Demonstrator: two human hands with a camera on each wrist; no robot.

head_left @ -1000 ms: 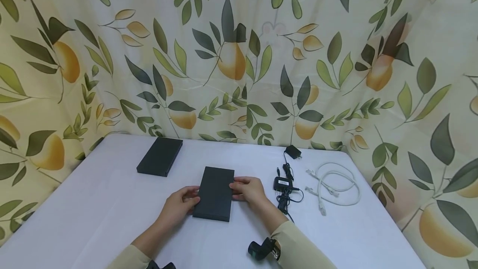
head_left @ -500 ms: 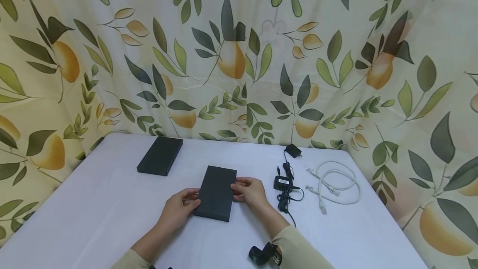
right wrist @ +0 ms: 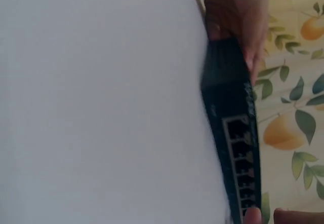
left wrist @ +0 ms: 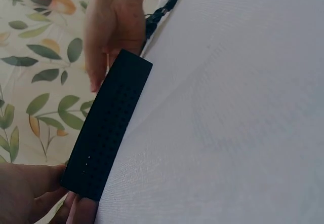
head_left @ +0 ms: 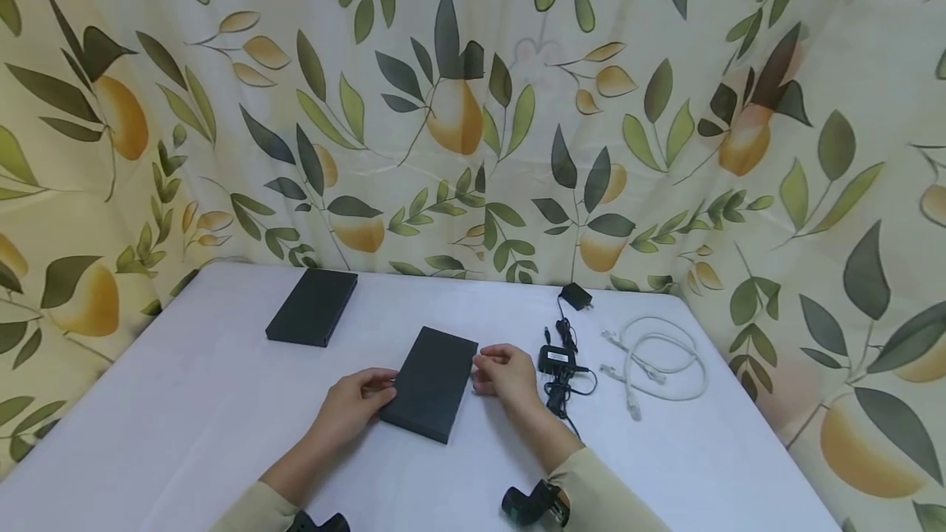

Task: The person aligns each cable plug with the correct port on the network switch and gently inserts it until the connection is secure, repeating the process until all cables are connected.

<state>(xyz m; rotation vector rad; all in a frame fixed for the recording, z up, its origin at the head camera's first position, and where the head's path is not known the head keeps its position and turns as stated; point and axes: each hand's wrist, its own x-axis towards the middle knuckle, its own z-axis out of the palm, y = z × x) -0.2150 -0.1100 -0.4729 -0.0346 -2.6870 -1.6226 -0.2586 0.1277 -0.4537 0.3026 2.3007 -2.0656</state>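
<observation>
A flat black network switch [head_left: 430, 384] lies at an angle near the middle of the white table. My left hand [head_left: 349, 410] pinches its near left corner, thumb above and fingers beneath in the left wrist view, where small lights show on the perforated side [left wrist: 109, 133]. Just beside the opposite long edge is my right hand [head_left: 513, 380], with a narrow gap to the switch in the head view. A row of Ethernet ports [right wrist: 240, 155] faces the right wrist camera, and fingertips of the right hand overlap their near end there.
Another flat black box [head_left: 312, 307] lies at the back left. On the right are a black power adapter [head_left: 575, 295], a second adapter block [head_left: 556, 360] with bundled cords, and a coiled white Ethernet cable [head_left: 668, 396]. A patterned curtain [head_left: 458, 212] hangs behind the table.
The switch has turned clockwise, its far end swinging right. My right hand has come off its right edge and moved slightly rightward, while my left hand keeps its hold.
</observation>
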